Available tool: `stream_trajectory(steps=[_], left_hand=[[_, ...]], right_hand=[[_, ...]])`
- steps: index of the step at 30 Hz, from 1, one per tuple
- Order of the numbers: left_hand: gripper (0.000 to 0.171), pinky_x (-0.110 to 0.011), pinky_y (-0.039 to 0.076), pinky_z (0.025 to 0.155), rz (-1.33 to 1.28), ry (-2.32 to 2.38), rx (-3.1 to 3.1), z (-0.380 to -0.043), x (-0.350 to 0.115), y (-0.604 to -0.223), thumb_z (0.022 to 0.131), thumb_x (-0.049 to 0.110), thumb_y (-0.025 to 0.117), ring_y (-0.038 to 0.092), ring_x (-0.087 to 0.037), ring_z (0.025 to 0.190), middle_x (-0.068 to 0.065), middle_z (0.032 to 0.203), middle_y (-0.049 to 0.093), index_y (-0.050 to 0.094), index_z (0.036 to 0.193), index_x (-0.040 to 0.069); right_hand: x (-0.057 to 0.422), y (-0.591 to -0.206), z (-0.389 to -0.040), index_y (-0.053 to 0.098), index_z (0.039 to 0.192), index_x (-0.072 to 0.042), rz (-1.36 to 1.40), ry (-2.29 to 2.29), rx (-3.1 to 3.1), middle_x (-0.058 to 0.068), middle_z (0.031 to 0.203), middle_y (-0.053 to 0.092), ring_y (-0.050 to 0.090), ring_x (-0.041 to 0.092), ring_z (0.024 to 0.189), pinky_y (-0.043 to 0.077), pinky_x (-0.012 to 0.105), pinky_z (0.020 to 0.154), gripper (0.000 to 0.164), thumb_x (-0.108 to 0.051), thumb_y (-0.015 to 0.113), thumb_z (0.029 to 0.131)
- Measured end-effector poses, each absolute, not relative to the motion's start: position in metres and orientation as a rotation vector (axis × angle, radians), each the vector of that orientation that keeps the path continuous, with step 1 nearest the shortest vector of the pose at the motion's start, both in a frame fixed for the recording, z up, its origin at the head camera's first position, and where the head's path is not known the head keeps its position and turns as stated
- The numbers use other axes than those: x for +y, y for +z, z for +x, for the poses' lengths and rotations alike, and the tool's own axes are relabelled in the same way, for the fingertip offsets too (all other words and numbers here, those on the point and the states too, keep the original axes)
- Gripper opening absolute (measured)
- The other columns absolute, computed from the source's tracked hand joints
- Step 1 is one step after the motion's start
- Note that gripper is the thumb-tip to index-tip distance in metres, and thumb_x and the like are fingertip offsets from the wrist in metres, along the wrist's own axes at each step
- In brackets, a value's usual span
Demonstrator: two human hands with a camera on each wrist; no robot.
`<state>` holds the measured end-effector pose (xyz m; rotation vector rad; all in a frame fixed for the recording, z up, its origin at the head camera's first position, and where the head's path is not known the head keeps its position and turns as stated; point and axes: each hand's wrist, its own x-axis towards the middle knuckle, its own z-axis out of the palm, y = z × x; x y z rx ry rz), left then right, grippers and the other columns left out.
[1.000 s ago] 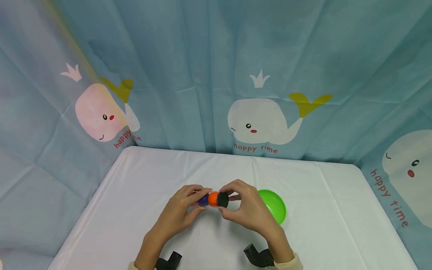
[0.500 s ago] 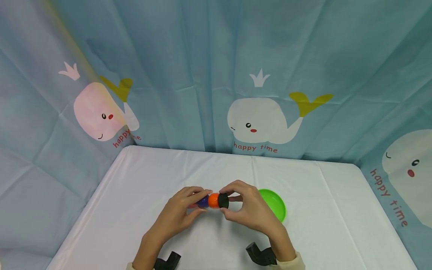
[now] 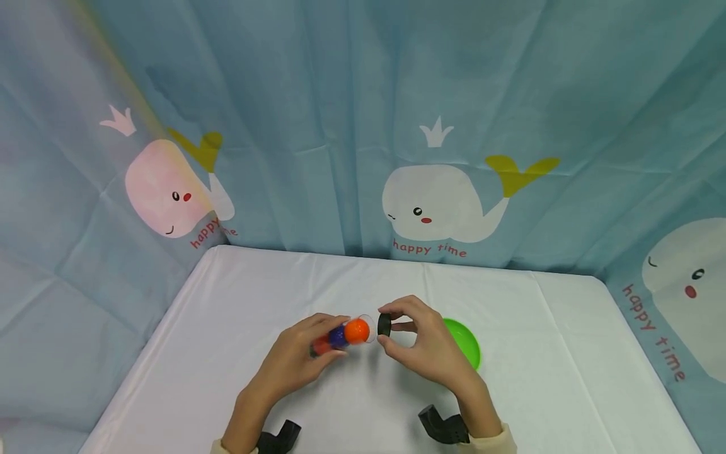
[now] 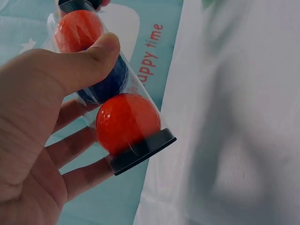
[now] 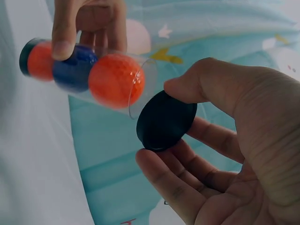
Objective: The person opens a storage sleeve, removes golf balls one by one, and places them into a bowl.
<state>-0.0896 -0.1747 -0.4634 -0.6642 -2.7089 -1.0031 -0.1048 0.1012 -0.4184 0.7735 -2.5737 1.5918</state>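
My left hand [image 3: 303,350] grips a clear plastic tube [image 5: 149,77] round its side, thumb on one face and fingers on the other. Inside lie a blue ball [image 5: 75,68] and two orange balls [image 5: 116,80], with the blue one in the middle. A black cap [image 4: 143,151] closes the tube's far-left end. The end towards my right hand is uncovered. My right hand [image 3: 422,340] pinches a black lid [image 5: 166,121] between thumb and fingers, just apart from that rim in the head view.
Partly behind my right hand, a green dish [image 3: 467,345] stands on the white-covered table [image 3: 539,353]. Black curved pieces [image 3: 444,427] are fixed at both wrists. A blue curtain [image 3: 317,126] with whale prints hangs behind the table.
The black lid has come off the tube's end and moved right with my right hand. The tube now tilts, its uncovered end a little higher, showing more of the balls.
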Motion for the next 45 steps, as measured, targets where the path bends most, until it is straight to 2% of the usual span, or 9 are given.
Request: stream_trajectory(steps=[8, 12, 18, 25, 29, 34, 40, 45], left_hand=[[0.063, -0.036, 0.063, 0.096, -0.62, -1.018, -2.7, -0.091, -0.184, -0.462, 0.081, 0.032, 0.093, 0.071, -0.004, 0.107, 0.018, 0.122, 0.072, 0.068, 0.138, 0.037], [0.064, -0.036, 0.063, 0.096, -0.606, -1.025, -2.7, -0.091, -0.189, -0.46, 0.081, 0.031, 0.093, 0.071, -0.003, 0.107, 0.019, 0.122, 0.071, 0.067, 0.139, 0.039], [0.066, -0.038, 0.063, 0.096, -0.602, -1.042, -2.689, -0.092, -0.192, -0.457, 0.081, 0.029, 0.093, 0.07, -0.004, 0.108, 0.018, 0.123, 0.071, 0.066, 0.14, 0.04], [0.066, -0.036, 0.063, 0.093, -0.603, -1.039, -2.68, -0.091, -0.194, -0.456, 0.083, 0.029, 0.092, 0.067, -0.002, 0.102, 0.016, 0.122, 0.072, 0.065, 0.142, 0.039], [0.067, -0.036, 0.063, 0.091, -0.607, -1.056, -2.664, -0.091, -0.195, -0.455, 0.083, 0.028, 0.092, 0.067, -0.002, 0.1, 0.015, 0.123, 0.072, 0.064, 0.143, 0.038], [0.067, -0.036, 0.063, 0.092, -0.626, -1.085, -2.674, -0.093, -0.194, -0.457, 0.084, 0.027, 0.091, 0.066, -0.002, 0.1, 0.014, 0.123, 0.072, 0.064, 0.144, 0.037], [0.066, -0.035, 0.063, 0.094, -0.617, -1.079, -2.691, -0.094, -0.193, -0.458, 0.085, 0.029, 0.091, 0.067, -0.002, 0.103, 0.015, 0.122, 0.072, 0.063, 0.144, 0.039], [0.066, -0.036, 0.063, 0.094, -0.599, -1.082, -2.704, -0.094, -0.193, -0.459, 0.084, 0.03, 0.091, 0.067, -0.002, 0.103, 0.016, 0.122, 0.072, 0.064, 0.143, 0.039]], right_hand=[[0.096, -0.432, -0.107, 0.068, 0.123, -0.024, 0.731, 1.552, -2.64, -0.004, 0.118, 0.066, 0.069, 0.013, 0.108, 0.064, 0.025, 0.089, 0.041, -0.009, 0.083, 0.089], [0.09, -0.44, -0.108, 0.066, 0.121, -0.022, 0.722, 1.533, -2.695, -0.004, 0.116, 0.065, 0.068, 0.013, 0.108, 0.065, 0.028, 0.09, 0.04, -0.008, 0.083, 0.087], [0.087, -0.449, -0.11, 0.066, 0.116, -0.017, 0.672, 1.449, -2.792, -0.003, 0.111, 0.063, 0.067, 0.012, 0.104, 0.065, 0.033, 0.094, 0.036, -0.007, 0.083, 0.086], [0.083, -0.465, -0.114, 0.069, 0.118, -0.005, 0.742, 1.286, -2.878, 0.003, 0.112, 0.067, 0.071, 0.021, 0.102, 0.065, 0.039, 0.092, 0.034, -0.01, 0.082, 0.087], [0.078, -0.474, -0.116, 0.07, 0.117, -0.006, 0.74, 1.187, -2.891, 0.005, 0.113, 0.069, 0.073, 0.023, 0.099, 0.065, 0.038, 0.089, 0.033, -0.013, 0.082, 0.087], [0.075, -0.48, -0.117, 0.071, 0.115, -0.008, 0.673, 1.103, -2.904, 0.003, 0.11, 0.071, 0.072, 0.02, 0.095, 0.064, 0.032, 0.086, 0.031, -0.015, 0.082, 0.086], [0.07, -0.483, -0.118, 0.071, 0.112, -0.006, 0.67, 1.106, -2.88, 0.004, 0.109, 0.075, 0.074, 0.018, 0.095, 0.064, 0.034, 0.087, 0.031, -0.014, 0.084, 0.086], [0.067, -0.485, -0.117, 0.07, 0.115, -0.006, 0.685, 1.03, -2.925, 0.004, 0.107, 0.072, 0.068, 0.015, 0.092, 0.061, 0.034, 0.085, 0.033, -0.014, 0.083, 0.086]])
